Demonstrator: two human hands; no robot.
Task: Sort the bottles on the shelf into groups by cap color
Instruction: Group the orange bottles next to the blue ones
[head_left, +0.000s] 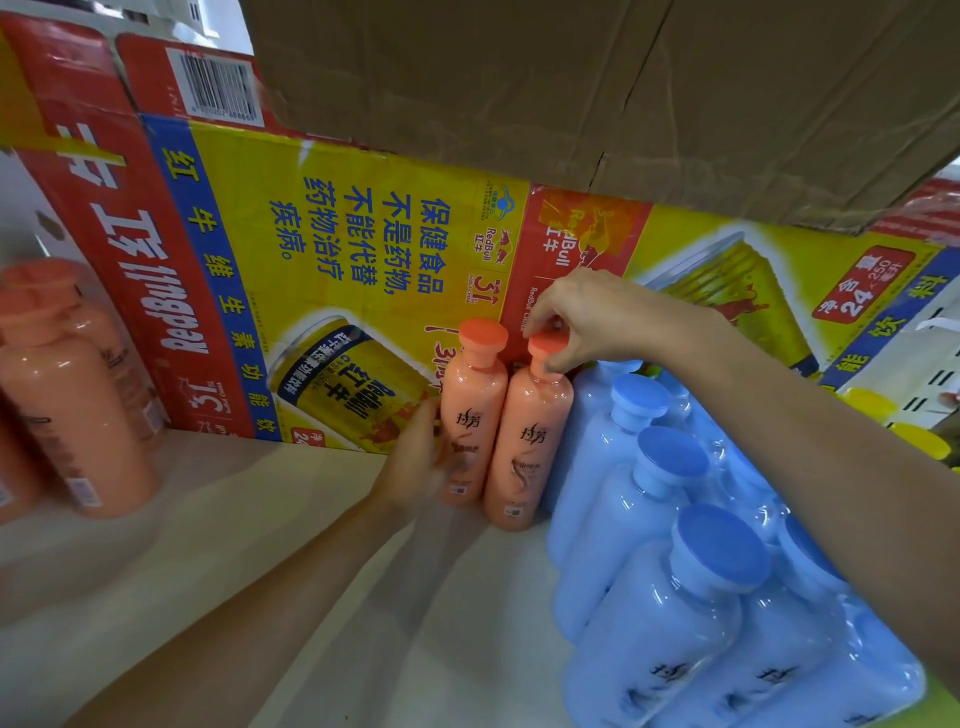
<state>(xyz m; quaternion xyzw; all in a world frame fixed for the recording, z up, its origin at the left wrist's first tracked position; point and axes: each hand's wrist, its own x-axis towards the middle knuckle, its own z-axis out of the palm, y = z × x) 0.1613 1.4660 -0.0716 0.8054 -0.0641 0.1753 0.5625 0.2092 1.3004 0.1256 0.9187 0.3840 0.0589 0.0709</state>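
**Pinching an orange cap (545, 345) with the right hand (587, 322)**

Fingers and thumb curl round the flat, disc-shaped cap of the near orange bottle (524, 452), a smooth, glossy plastic cylinder standing upright. A second orange bottle (470, 431) touches it on the left. The left hand (415, 462) lies against that bottle's side, too blurred to show its grip. Blue-capped bottles (649, 519) of the same shape pack tightly to the right. All stand on the pale matte shelf (260, 545) against a glossy printed carton (311, 249), under creased brown cardboard (571, 78).
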